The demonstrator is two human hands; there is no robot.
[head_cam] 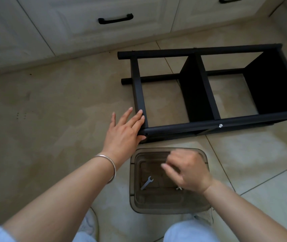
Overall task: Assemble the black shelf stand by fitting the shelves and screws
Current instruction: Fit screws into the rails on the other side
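Shelf stand [209, 88]: flat left hand [125, 130] presses its corner; right hand [188, 170] curled, contents unclear.

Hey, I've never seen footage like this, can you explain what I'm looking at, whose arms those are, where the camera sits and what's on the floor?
There is no machine here: a person wears the camera on their head, so it looks down at their own arms. On the tiled floor lies a black shelf stand on its side. The left hand, with a silver bangle on its wrist, rests with straight fingers on the stand's corner. The right hand reaches over a clear brown plastic box holding a small grey metal spanner; blur hides whether it holds anything.
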